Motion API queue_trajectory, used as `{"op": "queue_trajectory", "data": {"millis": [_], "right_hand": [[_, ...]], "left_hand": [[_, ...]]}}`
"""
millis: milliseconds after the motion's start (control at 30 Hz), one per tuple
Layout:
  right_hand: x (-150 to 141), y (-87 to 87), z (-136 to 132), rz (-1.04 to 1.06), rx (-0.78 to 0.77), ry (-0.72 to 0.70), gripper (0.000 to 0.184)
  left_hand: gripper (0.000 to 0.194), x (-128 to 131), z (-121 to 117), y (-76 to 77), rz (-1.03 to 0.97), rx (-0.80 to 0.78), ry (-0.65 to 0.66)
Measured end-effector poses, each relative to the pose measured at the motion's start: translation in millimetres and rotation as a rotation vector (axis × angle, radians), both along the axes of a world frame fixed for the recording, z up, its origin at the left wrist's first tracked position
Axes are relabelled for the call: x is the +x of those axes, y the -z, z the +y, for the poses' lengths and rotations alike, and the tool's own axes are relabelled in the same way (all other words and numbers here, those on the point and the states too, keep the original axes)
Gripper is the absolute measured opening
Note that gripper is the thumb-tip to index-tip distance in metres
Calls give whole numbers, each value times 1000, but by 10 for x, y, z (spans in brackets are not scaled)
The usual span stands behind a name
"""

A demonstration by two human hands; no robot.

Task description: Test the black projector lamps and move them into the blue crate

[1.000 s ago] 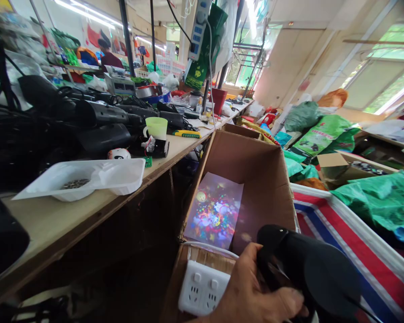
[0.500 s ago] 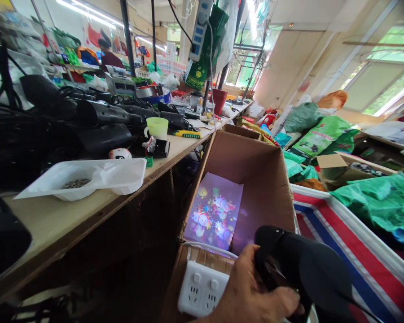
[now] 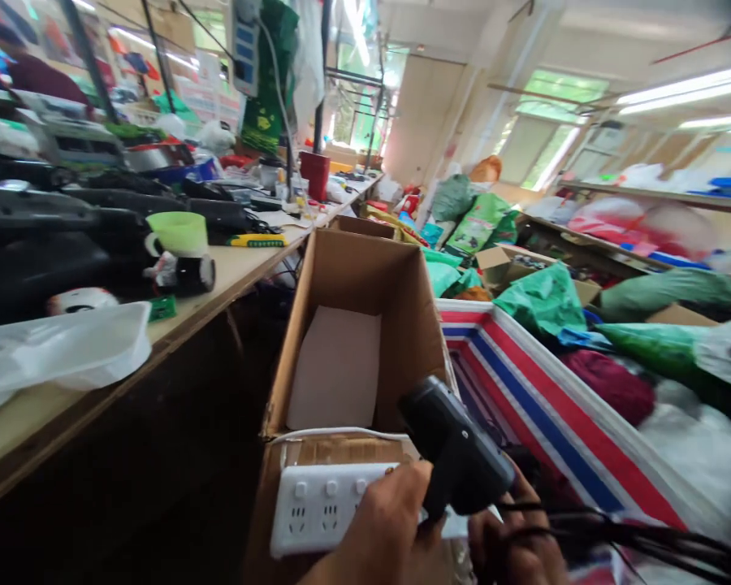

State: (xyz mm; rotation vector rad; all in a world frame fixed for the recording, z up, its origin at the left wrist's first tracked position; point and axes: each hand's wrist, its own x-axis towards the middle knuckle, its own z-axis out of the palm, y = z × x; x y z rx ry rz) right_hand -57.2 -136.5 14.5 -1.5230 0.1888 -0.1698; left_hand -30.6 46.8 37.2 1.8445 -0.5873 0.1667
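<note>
A black projector light (image 3: 456,447) is tilted over the near right rim of an open cardboard box (image 3: 371,252). My left hand (image 3: 383,520) is closed around its lower part. My right hand (image 3: 521,532) is at its rear end, fingers curled around black cable (image 3: 621,532) that trails off to the right. Part of the right hand is hidden by the cable and blurred. Under my left hand lies a white power strip (image 3: 317,508) on brown cardboard. Inside the box a pale sheet (image 3: 338,366) shows no lit pattern.
On the left, a workbench (image 3: 244,284) holds a white plastic tray (image 3: 103,349), a light green cup (image 3: 179,234), a yellow-green cutter knife (image 3: 257,240) and black housings. To the right stands a striped bag (image 3: 524,366) with green sacks beyond. A person (image 3: 42,77) is at the far left.
The coloured snowman picture on the sheet is gone. The projector light has turned, and my right hand has come into view behind it. The view has swung right.
</note>
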Motion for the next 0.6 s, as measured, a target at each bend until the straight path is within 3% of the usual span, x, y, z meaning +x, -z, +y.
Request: {"op": "queue_trajectory", "data": {"millis": [133, 200, 267, 333, 400, 467, 533, 600], "right_hand": [[-186, -43, 120, -32, 94, 47, 92], [-294, 18, 70, 6, 134, 52, 85], [-391, 84, -36, 19, 187, 23, 78], [-471, 108, -171, 12, 221, -38, 76], [-548, 61, -298, -18, 228, -107, 77], [-645, -48, -384, -24, 279, -204, 79], [-754, -173, -434, 8, 391, -303, 81], [-844, -260, -496, 87, 469, -366, 84]], "left_hand": [[22, -94, -158, 187, -134, 128, 116], [26, -143, -165, 179, -162, 193, 165], [29, -168, -112, 67, -227, 274, 185], [32, -163, -38, -115, -285, 294, 89], [37, -155, 11, -293, -284, 254, -37], [51, -184, 16, -381, -253, 203, -35], [66, -246, 3, -310, -204, 195, 110], [59, -263, -5, -74, -179, 154, 277]]}}
